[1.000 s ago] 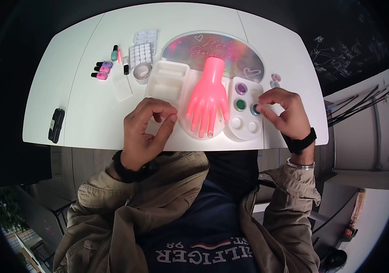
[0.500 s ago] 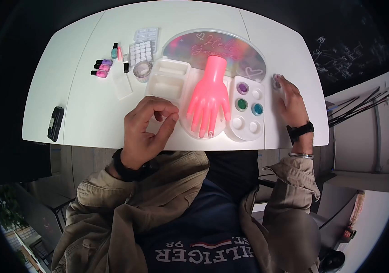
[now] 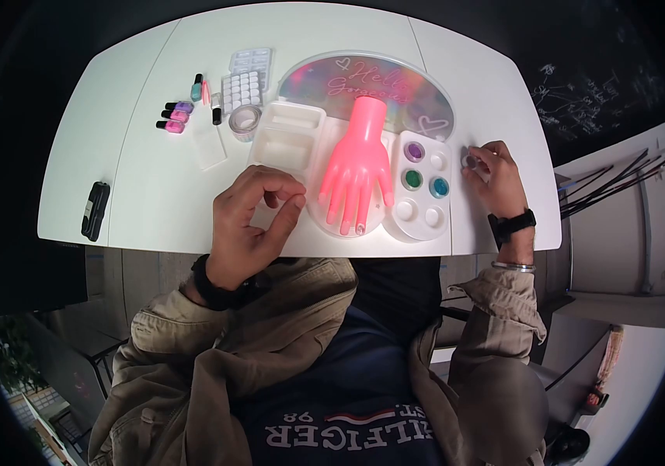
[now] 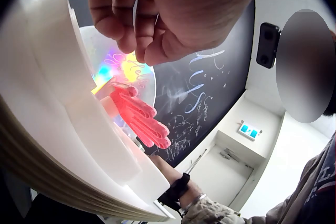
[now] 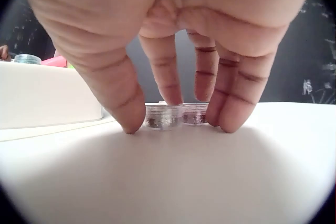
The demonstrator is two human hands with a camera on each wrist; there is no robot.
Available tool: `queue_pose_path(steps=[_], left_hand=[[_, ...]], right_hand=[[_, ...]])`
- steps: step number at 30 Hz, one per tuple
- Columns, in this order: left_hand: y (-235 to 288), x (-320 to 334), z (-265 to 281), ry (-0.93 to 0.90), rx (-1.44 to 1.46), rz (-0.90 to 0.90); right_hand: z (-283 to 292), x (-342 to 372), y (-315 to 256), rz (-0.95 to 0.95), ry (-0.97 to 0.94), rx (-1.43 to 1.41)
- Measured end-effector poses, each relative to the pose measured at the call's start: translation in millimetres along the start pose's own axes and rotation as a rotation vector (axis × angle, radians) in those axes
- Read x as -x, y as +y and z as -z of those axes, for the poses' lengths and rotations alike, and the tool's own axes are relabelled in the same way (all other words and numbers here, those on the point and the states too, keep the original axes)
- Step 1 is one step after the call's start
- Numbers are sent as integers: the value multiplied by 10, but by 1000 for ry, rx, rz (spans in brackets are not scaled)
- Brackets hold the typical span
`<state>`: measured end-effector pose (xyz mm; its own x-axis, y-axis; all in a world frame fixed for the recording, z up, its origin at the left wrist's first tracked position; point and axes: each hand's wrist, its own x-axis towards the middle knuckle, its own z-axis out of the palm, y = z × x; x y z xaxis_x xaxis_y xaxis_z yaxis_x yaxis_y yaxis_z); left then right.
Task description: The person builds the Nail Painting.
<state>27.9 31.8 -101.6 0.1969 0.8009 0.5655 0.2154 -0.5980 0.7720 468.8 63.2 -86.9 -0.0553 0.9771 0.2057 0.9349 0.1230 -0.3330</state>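
Observation:
My right hand [image 3: 499,182] is at the table's right side, thumb and fingers around a small clear jar of silvery glitter [image 5: 164,119]. A second jar with reddish glitter [image 5: 195,115] sits right beside it, under the same fingers. My left hand [image 3: 259,221] hovers near the front edge, fingers loosely curled and thumb tip close to the index finger; no object shows between them. Between the hands lies a pink practice hand [image 3: 354,171] with one decorated nail. A white palette [image 3: 426,225] holds purple [image 3: 414,151], green [image 3: 412,179] and teal [image 3: 440,187] glitter jars.
White trays [image 3: 286,116] and a roll of tape [image 3: 245,120] are left of the practice hand. Several nail polish bottles [image 3: 173,116] and a sheet of white caps [image 3: 241,93] lie farther left. An iridescent panel [image 3: 317,81] stands behind; a black case [image 3: 96,211] is far left.
My right hand has left the teal jar in its palette well, reached right to the loose jars, then drawn slightly nearer with a jar between its fingers. The left hand stays put.

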Motion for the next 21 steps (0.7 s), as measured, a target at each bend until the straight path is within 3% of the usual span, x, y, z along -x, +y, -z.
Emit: queue_pose_path(steps=[4, 13, 21], left_hand=[[17, 10, 26, -34, -4, 19], [32, 11, 33, -54, -7, 35], [24, 14, 44, -59, -10, 26]], right_hand=[[-25, 20, -42, 18, 55, -4], [-2, -9, -53, 6, -42, -50], [381, 54, -506, 84, -49, -230]])
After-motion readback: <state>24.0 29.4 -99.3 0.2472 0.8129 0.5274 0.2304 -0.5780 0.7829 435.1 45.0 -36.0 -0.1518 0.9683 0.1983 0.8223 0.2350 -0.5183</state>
